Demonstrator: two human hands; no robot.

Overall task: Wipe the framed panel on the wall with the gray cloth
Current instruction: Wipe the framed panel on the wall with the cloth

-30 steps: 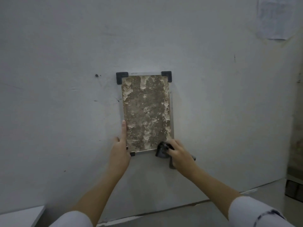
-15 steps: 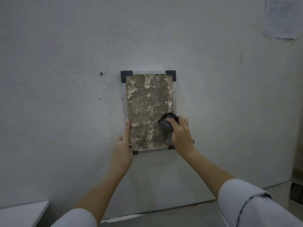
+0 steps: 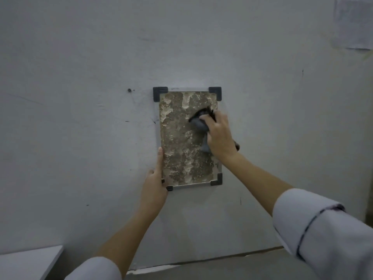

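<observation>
A framed panel [image 3: 179, 142] hangs on the white wall, its face mottled brown and cream, with dark corner brackets. My right hand [image 3: 219, 136] grips a bunched gray cloth [image 3: 198, 123] and presses it against the panel's upper right part. My left hand [image 3: 154, 184] holds the frame's lower left edge, its index finger stretched straight up along the side. The bottom left bracket is mostly hidden behind that hand.
A small dark screw [image 3: 129, 90] sticks out of the wall left of the frame. A sheet of paper [image 3: 353, 23] is stuck at the upper right. A white ledge [image 3: 28, 261] shows at the bottom left, and the gray floor [image 3: 222, 267] runs below the wall.
My right hand has slid the cloth up the panel's right side, from the bottom right corner to the upper right part. My left hand has stayed on the lower left edge.
</observation>
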